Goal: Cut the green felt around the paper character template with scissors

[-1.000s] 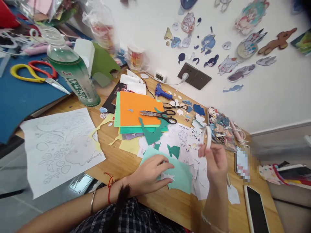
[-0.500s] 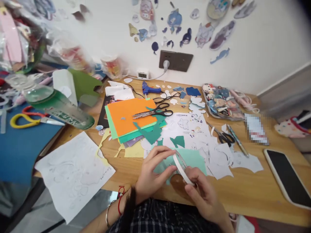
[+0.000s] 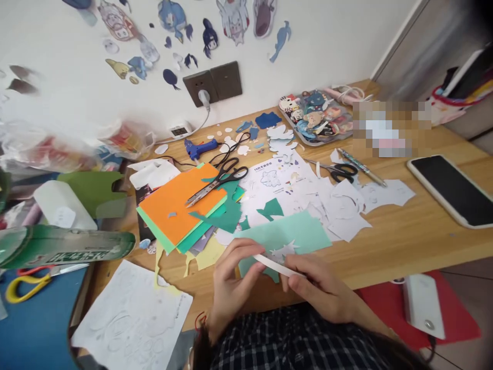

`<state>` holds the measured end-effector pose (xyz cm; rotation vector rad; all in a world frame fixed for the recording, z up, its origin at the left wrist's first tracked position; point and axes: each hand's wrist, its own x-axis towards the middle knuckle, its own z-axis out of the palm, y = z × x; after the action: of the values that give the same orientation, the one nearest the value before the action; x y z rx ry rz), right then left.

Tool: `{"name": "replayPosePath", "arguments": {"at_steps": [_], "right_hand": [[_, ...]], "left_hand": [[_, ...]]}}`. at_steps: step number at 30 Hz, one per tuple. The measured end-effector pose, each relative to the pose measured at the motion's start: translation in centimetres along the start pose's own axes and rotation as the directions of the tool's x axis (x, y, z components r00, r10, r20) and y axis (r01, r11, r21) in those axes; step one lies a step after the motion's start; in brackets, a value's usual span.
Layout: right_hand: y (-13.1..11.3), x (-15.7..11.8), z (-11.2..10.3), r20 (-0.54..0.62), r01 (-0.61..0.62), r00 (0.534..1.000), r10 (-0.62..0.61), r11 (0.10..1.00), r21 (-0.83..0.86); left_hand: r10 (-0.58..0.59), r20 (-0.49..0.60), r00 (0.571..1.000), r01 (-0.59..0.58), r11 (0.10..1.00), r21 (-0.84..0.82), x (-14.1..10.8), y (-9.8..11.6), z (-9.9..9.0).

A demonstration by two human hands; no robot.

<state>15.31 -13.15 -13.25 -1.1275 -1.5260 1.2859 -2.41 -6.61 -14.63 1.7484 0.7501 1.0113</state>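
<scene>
Between my two hands is a narrow white roll of tape (image 3: 278, 266), seen nearly edge-on. My left hand (image 3: 234, 280) pinches its left end between thumb and fingers. At the other end my right hand (image 3: 327, 290) grips it with the thumb on top and fingers curled beneath. Just behind the roll a small spiky white paper cut-out (image 3: 284, 249) shows above a mint-green sheet (image 3: 304, 231). Black-handled scissors (image 3: 219, 180) lie on a stack of coloured paper topped by an orange sheet (image 3: 181, 205), with dark-green scraps (image 3: 271, 208) close by.
A green bottle (image 3: 88, 244) lies at left above yellow-handled scissors (image 3: 29, 285). A drawn-on sheet (image 3: 131, 318) hangs over the front edge. A blue glue gun (image 3: 200, 149), a tray of cut-outs (image 3: 316, 118), a second pair of scissors (image 3: 341, 169), a pen (image 3: 364, 168) and a phone (image 3: 454, 187) lie around.
The view has swung right. The roll has turned from steeply slanted to nearly level, and my right hand has closed in around its end. The white cut-out now shows behind it.
</scene>
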Motion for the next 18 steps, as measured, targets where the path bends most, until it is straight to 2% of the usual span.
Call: {"name": "replayPosePath", "arguments": {"at_steps": [3, 5, 7, 9, 12, 15, 18], "right_hand": [[0.1, 0.0, -0.3, -0.017, -0.034, 0.999, 0.036, 0.993, 0.112], [0.3, -0.2, -0.4, -0.024, -0.049, 0.998, 0.056, 0.974, 0.22], [0.5, -0.4, -0.6, -0.017, -0.057, 0.998, 0.066, 0.942, 0.33], [0.7, -0.8, -0.8, -0.008, -0.056, 0.998, 0.064, 0.919, 0.391], [0.9, -1.0, -1.2, -0.001, -0.018, 1.0, 0.021, 0.905, 0.426], [0.9, -0.9, -1.4, 0.008, 0.0, 1.0, -0.004, 0.882, 0.471], [0.6, -0.5, -1.1, -0.014, 0.001, 1.0, 0.007, 0.856, 0.516]], "left_hand": [[-0.044, -0.034, 0.998, 0.043, 0.999, -0.019, 0.4, 0.1, 0.2], [-0.148, -0.086, 0.985, 0.144, 0.988, -0.05, 0.6, 0.2, 0.5], [-0.29, -0.122, 0.949, 0.274, 0.953, -0.131, 0.7, 0.5, 1.1], [-0.391, -0.118, 0.913, 0.355, 0.902, -0.246, 0.9, 0.7, 1.7], [-0.411, -0.099, 0.906, 0.352, 0.863, -0.363, 1.1, 1.0, 2.2], [-0.399, -0.112, 0.91, 0.326, 0.857, -0.4, 1.1, 1.2, 2.3], [-0.417, -0.079, 0.905, 0.354, 0.845, -0.4, 0.9, 1.2, 2.2]]}}
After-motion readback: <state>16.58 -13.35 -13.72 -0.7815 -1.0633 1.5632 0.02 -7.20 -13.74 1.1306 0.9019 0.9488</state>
